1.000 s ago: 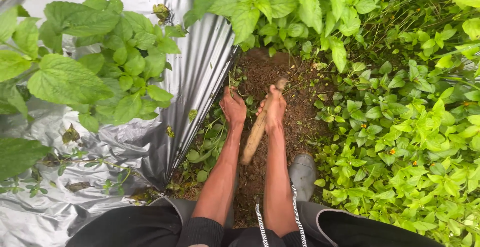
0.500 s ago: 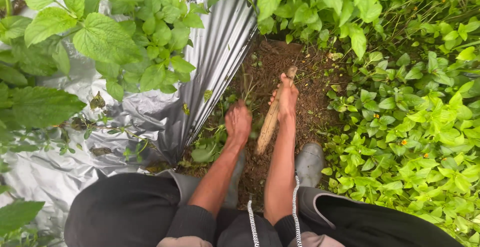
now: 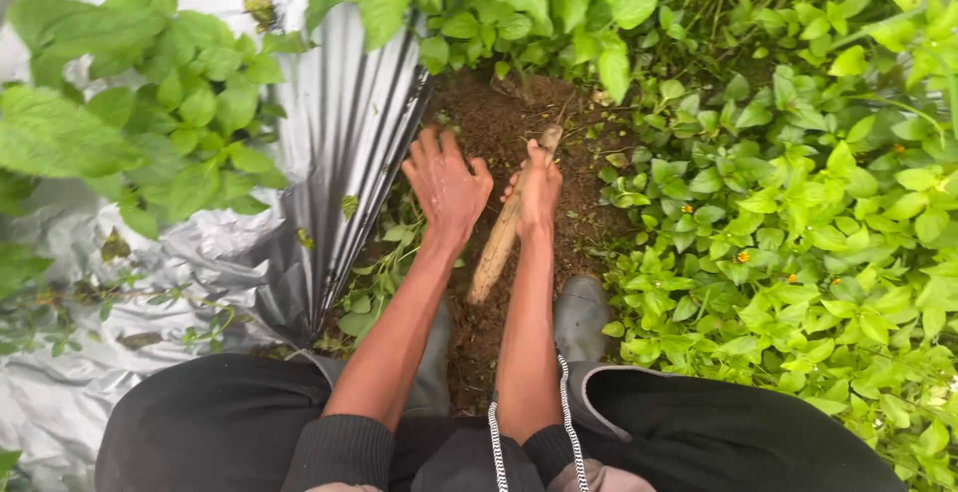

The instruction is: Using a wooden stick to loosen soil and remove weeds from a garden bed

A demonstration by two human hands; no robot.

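My right hand (image 3: pixel 540 193) grips a short wooden handle (image 3: pixel 496 246) that slants down into a strip of bare brown soil (image 3: pixel 499 123); the tool's head is hidden in the dirt. Spread flat with fingers apart, my left hand (image 3: pixel 445 183) hovers palm down over the soil just left of the handle and holds nothing. Both forearms reach forward from dark sleeves at the bottom of the view.
A silver plastic mulch sheet (image 3: pixel 344 133) borders the soil on the left, with leafy plants (image 3: pixel 170 113) growing through it. Dense low green weeds (image 3: pixel 788 223) with tiny orange flowers crowd the right. A grey rubber boot (image 3: pixel 582 317) stands beside my right arm.
My left hand lifted from the weeds by the plastic edge, swung back, and now hovers spread and empty over the soil. My right hand kept its grip on the handle.
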